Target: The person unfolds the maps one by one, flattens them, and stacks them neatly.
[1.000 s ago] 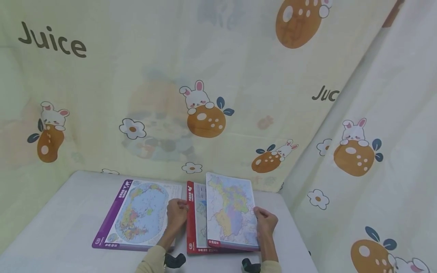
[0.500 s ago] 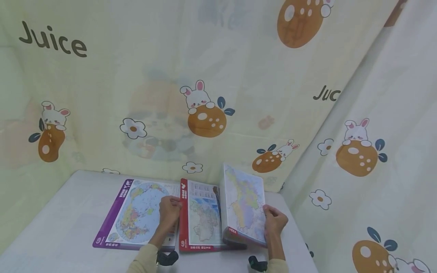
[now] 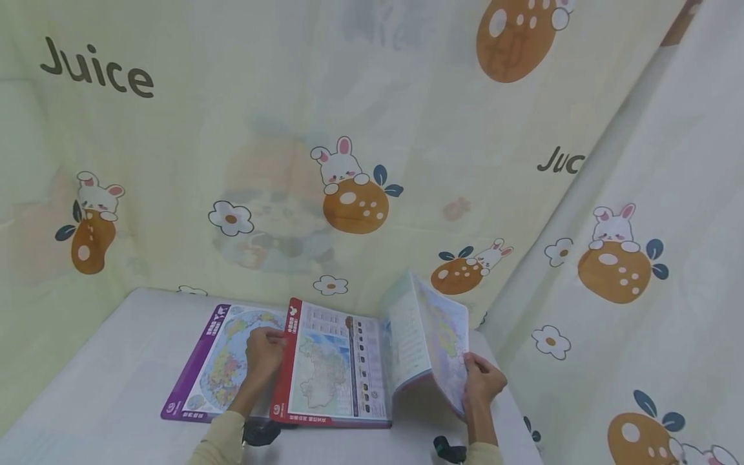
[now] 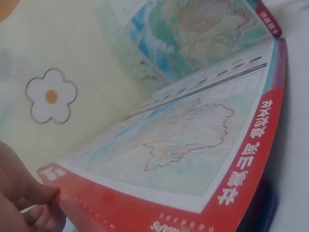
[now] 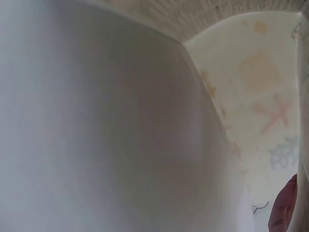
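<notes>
A pale curtain (image 3: 279,103) printed with rabbits, fruit and flowers fills the upper part of the head view and its right side. Below it, the white surface (image 3: 99,394) spreads across the bottom of the frame. The red-edged folding map (image 3: 325,368) sits at lower centre, between the hands: its left panel overlaps the purple-edged map, and its right part rises in a bent fold against the curtain. The purple-edged map (image 3: 185,387) lies flat at lower left, partly covered. The left hand (image 3: 265,354), in front of the purple-edged map, pinches the red left border; the right hand (image 3: 484,380), at lower right, grips the raised fold's outer edge. Smallest are the black wrist devices (image 3: 261,433) near the bottom edge, one beside each wrist.
</notes>
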`<state>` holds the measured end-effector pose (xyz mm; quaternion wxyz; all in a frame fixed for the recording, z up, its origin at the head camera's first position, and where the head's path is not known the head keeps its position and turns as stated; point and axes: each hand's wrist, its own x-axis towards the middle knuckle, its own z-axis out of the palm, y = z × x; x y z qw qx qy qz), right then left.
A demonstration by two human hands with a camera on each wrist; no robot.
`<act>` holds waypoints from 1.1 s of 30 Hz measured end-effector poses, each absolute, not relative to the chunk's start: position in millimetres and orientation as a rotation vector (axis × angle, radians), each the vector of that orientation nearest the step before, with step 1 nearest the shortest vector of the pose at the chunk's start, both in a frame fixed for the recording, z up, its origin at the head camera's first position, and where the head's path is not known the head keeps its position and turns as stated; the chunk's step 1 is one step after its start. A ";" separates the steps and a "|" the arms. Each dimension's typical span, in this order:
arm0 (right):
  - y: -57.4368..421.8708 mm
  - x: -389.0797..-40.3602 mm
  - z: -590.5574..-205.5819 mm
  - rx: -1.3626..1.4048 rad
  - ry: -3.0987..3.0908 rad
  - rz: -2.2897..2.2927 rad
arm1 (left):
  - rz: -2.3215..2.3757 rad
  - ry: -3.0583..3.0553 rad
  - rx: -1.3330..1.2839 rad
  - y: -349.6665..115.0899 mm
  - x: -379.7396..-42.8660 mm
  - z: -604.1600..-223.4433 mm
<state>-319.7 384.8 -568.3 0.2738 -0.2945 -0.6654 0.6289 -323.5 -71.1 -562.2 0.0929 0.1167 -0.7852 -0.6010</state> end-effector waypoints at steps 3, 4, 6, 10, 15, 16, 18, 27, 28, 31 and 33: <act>389.2 -317.6 -568.5 -0.822 -1.804 1.695 | -1.752 -2.337 0.351 -85.3 -325.0 -561.7; 390.6 -317.0 -568.9 -0.833 -1.810 1.696 | -1.739 -2.338 0.351 -90.2 -325.4 -561.9; 393.4 -316.2 -569.3 -0.849 -1.812 1.693 | -1.709 -2.344 0.356 -100.2 -325.9 -562.3; 399.7 -315.8 -570.1 -0.879 -1.811 1.679 | -1.674 -2.340 0.368 -119.0 -324.6 -560.9; 409.7 -317.7 -576.2 -0.916 -1.844 1.650 | -1.625 -2.353 0.369 -139.6 -323.9 -559.7; 411.9 -318.2 -578.1 -0.916 -1.853 1.644 | -1.631 -2.354 0.370 -143.5 -323.6 -559.5; 415.9 -320.3 -582.2 -0.912 -1.870 1.630 | -1.616 -2.356 0.374 -151.1 -322.8 -559.3; 426.7 -324.2 -586.9 -0.892 -1.866 1.616 | -1.510 -2.377 0.478 -171.1 -323.1 -556.5; 428.6 -324.6 -587.4 -0.890 -1.857 1.617 | -1.515 -2.381 0.494 -171.8 -323.2 -556.7; 434.3 -326.1 -588.4 -0.887 -1.858 1.610 | -1.507 -2.396 0.531 -174.4 -323.5 -558.7; 437.8 -328.0 -588.3 -0.895 -1.867 1.595 | -1.489 -2.404 0.538 -176.0 -323.9 -559.7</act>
